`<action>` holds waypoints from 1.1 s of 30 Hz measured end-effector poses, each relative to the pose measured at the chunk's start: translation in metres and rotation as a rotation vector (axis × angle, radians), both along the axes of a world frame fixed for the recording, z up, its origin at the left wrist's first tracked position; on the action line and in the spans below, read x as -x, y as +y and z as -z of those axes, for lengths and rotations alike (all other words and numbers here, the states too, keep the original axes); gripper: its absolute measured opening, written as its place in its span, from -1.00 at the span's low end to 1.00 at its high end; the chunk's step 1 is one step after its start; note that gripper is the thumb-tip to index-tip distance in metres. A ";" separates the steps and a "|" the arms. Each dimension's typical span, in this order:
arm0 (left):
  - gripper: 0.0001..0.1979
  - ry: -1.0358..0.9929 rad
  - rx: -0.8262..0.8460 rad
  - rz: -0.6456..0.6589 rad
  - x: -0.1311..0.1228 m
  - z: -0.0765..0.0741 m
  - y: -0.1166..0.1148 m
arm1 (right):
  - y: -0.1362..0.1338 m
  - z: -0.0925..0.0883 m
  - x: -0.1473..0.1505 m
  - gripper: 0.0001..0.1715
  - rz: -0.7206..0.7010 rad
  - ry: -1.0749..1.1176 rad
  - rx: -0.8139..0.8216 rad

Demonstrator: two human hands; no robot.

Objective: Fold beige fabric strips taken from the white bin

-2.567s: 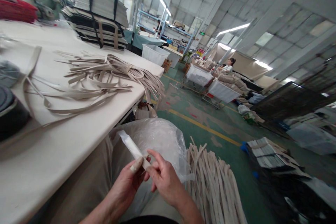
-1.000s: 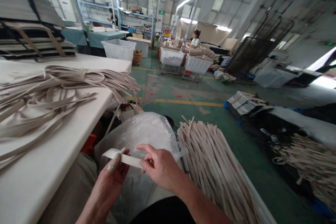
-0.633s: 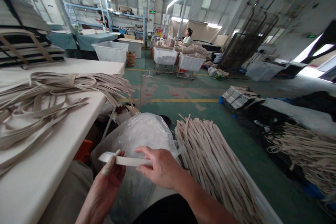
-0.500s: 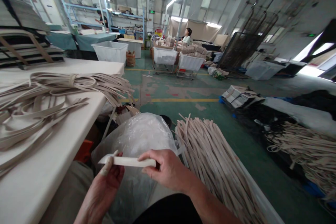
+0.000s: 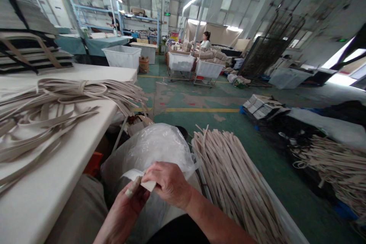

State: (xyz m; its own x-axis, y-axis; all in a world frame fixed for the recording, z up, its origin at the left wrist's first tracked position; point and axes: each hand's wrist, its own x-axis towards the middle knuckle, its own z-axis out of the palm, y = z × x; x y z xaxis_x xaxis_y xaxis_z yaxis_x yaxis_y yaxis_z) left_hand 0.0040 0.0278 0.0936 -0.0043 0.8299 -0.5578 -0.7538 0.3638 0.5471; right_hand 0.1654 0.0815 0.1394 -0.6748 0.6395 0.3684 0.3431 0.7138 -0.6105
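Between my two hands is a short white strip [image 5: 148, 185], its lower end showing below my right fingers and a pale part spreading left of my left fingertips. My left hand [image 5: 130, 198] pinches it, with whitish wrapping on a fingertip. My right hand [image 5: 168, 183] closes on it from the right, and the hands nearly touch. Behind and below them lies a clear plastic bag [image 5: 160, 141]. Right of my hands, long beige strips [image 5: 228, 167] lie side by side in a bundle.
A white table [image 5: 82, 141] on the left bears tied beige straps [image 5: 65, 87]. More straps [image 5: 340, 164] lie at the right beside stacked bundles [image 5: 263, 106]. Farther off are white bins [image 5: 181, 62], a seated person [image 5: 205, 42] and another person at the back left.
My hands have come together, my left hand moving right and up. The strip, stretched straight between them before, now shows only a short piece. The view has shifted slightly.
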 end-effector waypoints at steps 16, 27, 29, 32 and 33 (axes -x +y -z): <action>-0.62 -0.198 0.211 -0.263 0.033 0.018 0.029 | -0.022 -0.083 -0.085 -0.73 -0.029 0.592 0.731; -0.62 0.239 -0.211 0.028 0.003 0.024 0.022 | 0.006 -0.039 -0.087 -0.73 -0.033 0.672 0.923; -0.54 0.311 -0.279 0.215 -0.005 0.031 0.012 | 0.023 -0.022 -0.065 -0.71 -0.033 0.688 0.946; -0.46 0.409 -0.341 0.421 -0.009 0.030 0.004 | 0.044 0.000 -0.036 -0.63 -0.003 0.762 1.021; -0.44 0.427 -0.349 0.468 -0.010 0.027 0.002 | 0.050 0.006 -0.028 -0.62 0.013 0.797 1.053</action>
State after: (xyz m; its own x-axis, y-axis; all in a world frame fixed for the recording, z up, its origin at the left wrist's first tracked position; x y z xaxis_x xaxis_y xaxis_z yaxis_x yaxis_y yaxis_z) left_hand 0.0138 0.0298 0.0671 0.2370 0.9274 -0.2895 -0.2560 0.3470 0.9022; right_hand 0.1933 0.1316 0.1335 -0.4980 0.8671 -0.0154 -0.3630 -0.2245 -0.9043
